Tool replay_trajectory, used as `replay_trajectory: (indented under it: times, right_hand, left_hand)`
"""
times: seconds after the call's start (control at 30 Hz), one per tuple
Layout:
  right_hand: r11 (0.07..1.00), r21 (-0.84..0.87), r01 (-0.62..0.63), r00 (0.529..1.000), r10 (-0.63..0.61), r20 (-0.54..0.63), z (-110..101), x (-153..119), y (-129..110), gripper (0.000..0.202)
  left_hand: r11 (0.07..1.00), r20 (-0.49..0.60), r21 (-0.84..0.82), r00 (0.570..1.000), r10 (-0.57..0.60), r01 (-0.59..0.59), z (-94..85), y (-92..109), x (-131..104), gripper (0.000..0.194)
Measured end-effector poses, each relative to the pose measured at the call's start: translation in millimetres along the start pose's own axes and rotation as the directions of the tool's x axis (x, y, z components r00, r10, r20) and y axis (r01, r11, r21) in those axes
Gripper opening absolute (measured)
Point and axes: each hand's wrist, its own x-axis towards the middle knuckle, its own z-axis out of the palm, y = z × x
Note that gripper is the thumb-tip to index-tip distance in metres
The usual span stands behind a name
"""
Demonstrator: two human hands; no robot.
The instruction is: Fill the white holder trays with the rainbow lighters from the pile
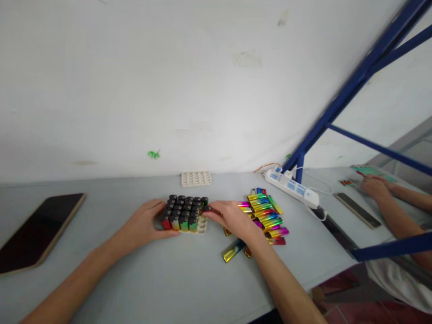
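In front of me a white holed tray (pixel 201 225) carries rows of upright, lighter-sized cases (pixel 184 219) with black tops and shiny red, gold and green sides. My left hand (pixel 146 225) grips the tray's left end, thumb along the front and fingers behind the corner. Between the thumb and fingers of my right hand (pixel 232 218) is a black-ended case (pixel 209 209), tilted over the tray's right column, where some holes show at the front. Right of that hand lies a loose pile of shiny multicoloured cases (pixel 266 213), partly covered by my hand. One gold-and-blue case (pixel 232 251) lies nearer me.
A second white tray (pixel 195 178) sits against the wall. At left lies a dark-screened tablet-like device (pixel 38 229). A power strip (pixel 292 185) with cables and a blue metal frame (pixel 317 130) stand at right. Beyond it, another person's hands (pixel 376 184) work at the table.
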Motion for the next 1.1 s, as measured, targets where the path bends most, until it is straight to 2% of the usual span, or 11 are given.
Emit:
replay_trajectory:
  times: [0.13, 0.27, 0.33, 0.4, 0.47, 0.57, 0.7, 0.8, 0.93, 1.03, 1.1]
  right_hand:
    - [0.987, -0.114, -0.112, 0.994, 0.112, -0.002, 2, 4, -3, 0.044]
    - [0.984, -0.039, -0.174, 0.984, 0.173, -0.044, -12, -1, 11, 0.051]
    - [0.984, 0.014, -0.179, 0.976, 0.179, -0.127, -26, -7, 27, 0.045]
    - [0.982, 0.028, -0.185, 0.965, 0.187, -0.184, -41, -15, 45, 0.029]
    - [0.979, 0.016, -0.204, 0.967, 0.204, -0.153, -53, -21, 59, 0.011]
    - [0.965, -0.042, -0.26, 0.964, 0.257, -0.063, -59, -25, 72, 0.016]
    - [0.945, -0.126, -0.301, 0.953, 0.304, 0.006, -53, -20, 75, 0.012]
    - [0.961, -0.094, -0.262, 0.965, 0.257, -0.063, -46, -16, 76, 0.011]
    - [0.967, 0.166, -0.192, 0.929, 0.233, -0.286, -34, -11, 68, 0.032]
    - [0.914, 0.357, -0.193, 0.903, 0.308, -0.299, -25, -6, 53, 0.055]
    - [0.894, 0.399, -0.205, 0.902, 0.331, -0.277, -19, -3, 43, 0.061]
  left_hand:
    - [0.999, 0.066, -0.042, 0.998, -0.014, 0.017, 0.2, -4, 1, 0.065]
    - [0.999, 0.041, -0.024, 0.999, -0.033, 0.034, 3.6, -11, 2, 0.065]
    - [0.999, 0.031, -0.016, 0.999, -0.035, 0.035, 5.6, -14, 2, 0.065]
    - [0.999, 0.028, -0.02, 0.999, -0.027, 0.027, 6.3, -14, 2, 0.065]
    - [0.999, 0.029, -0.035, 1.0, -0.008, 0.009, 5.3, -11, 2, 0.065]
    - [0.999, 0.031, -0.052, 0.999, 0.011, -0.009, 3.1, -5, 2, 0.064]
    - [0.998, 0.031, -0.063, 0.999, 0.012, -0.01, 2.8, 0, 1, 0.064]
    - [0.998, 0.03, -0.066, 1.0, 0.002, 0.0, 3.3, 2, 1, 0.065]
    - [0.998, 0.035, -0.061, 0.999, 0.002, 0.0, 2.4, 3, 0, 0.067]
    - [0.998, 0.044, -0.06, 0.999, 0.014, -0.011, 0.4, 5, -1, 0.066]
    - [0.998, 0.049, -0.056, 0.999, 0.018, -0.015, -1.1, 6, -1, 0.063]
